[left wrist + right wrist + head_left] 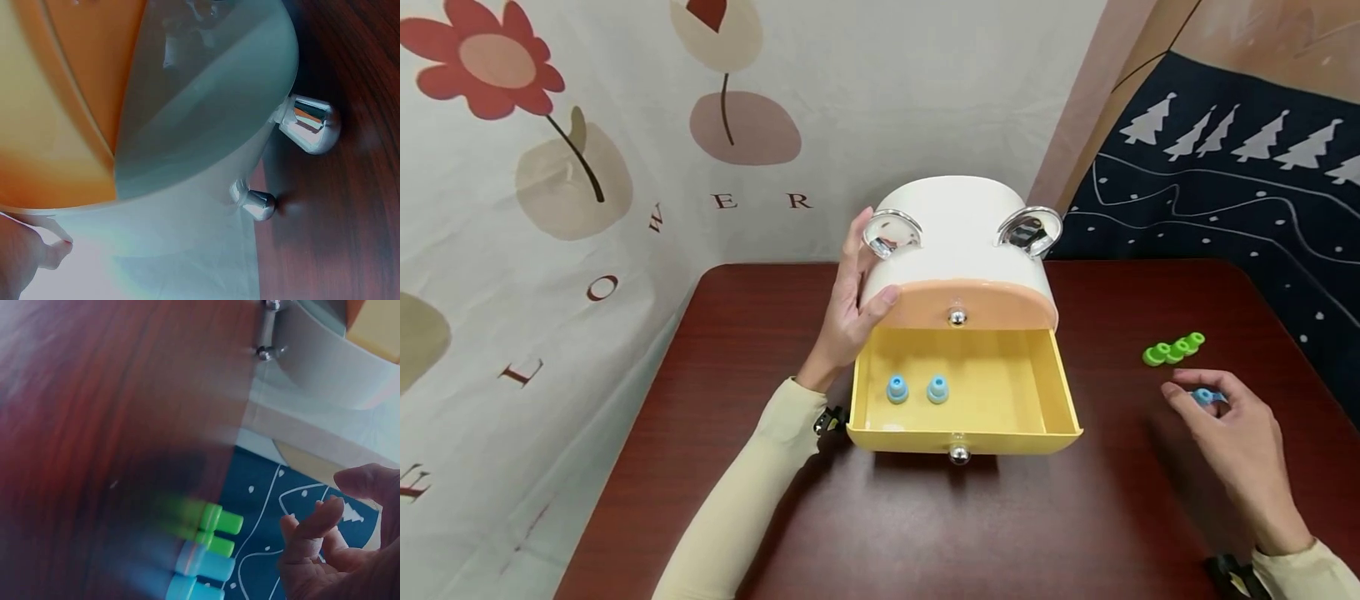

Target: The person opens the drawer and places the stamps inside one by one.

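A white drawer box point(951, 200) stands with its yellow lower drawer point(992, 367) pulled out; the orange upper drawer point(1000, 307) is closed. Two light blue pieces point(937, 390) stand inside the yellow drawer, towards its left. My left hand point(848, 312) grips the box's left side, thumb at the front edge. On the right, my right hand point(1243, 442) is over blue pieces point(1204, 397), just in front of a row of green pieces point(1176, 350). In the right wrist view its fingers point(309, 528) are bent and parted from the thumb, with nothing between them.
A dark red-brown table point(760, 350) bears everything. Behind it hang a pale cloth with flowers and letters point(850, 83) and, at the right, a navy cloth with white trees point(1225, 200). Silver round knobs and ear-shaped parts point(1032, 231) stick out from the box.
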### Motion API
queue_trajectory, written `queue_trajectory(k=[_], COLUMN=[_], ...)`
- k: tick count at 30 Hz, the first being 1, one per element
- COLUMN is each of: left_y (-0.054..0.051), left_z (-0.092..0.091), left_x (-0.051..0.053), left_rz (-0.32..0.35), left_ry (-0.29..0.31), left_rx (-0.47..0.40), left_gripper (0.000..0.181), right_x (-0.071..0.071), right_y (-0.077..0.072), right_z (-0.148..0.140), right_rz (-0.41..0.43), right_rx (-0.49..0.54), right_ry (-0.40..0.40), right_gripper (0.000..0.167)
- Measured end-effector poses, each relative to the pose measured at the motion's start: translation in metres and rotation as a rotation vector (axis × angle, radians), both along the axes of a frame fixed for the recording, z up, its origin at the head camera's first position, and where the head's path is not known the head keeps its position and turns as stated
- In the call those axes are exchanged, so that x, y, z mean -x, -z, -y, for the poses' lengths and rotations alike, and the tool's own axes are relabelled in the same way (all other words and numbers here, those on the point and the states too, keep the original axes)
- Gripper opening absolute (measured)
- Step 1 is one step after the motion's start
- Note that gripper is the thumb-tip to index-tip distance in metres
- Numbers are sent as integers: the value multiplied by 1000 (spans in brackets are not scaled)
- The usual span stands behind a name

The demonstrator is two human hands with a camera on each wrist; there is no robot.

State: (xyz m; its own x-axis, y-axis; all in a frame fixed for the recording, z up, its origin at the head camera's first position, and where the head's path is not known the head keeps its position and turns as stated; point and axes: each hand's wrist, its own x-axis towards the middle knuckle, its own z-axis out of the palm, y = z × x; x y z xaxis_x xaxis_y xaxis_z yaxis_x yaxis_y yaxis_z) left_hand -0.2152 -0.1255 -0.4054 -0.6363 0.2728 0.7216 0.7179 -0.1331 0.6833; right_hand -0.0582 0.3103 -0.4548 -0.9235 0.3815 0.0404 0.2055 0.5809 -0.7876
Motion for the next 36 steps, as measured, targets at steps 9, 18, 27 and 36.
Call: queue_trajectory(k=[9, 18, 27, 36], left_y=[1, 1, 0, 0], left_z=[0, 1, 0, 0], left_x=[-1, -1, -1, -1], left_rz=[6, 3, 5, -5], left_ry=[-2, 0, 3, 1], left_rx=[-2, -1, -5, -3], left_gripper=[89, 89, 89, 90], right_x=[3, 9, 9, 6], right_y=[6, 4, 10, 12], right_z=[-18, -38, -46, -57], right_rz=[38, 138, 147, 136], right_rx=[-239, -316, -378, -420], right_ry=[-9, -44, -72, -59], right_gripper=[41, 51, 36, 35])
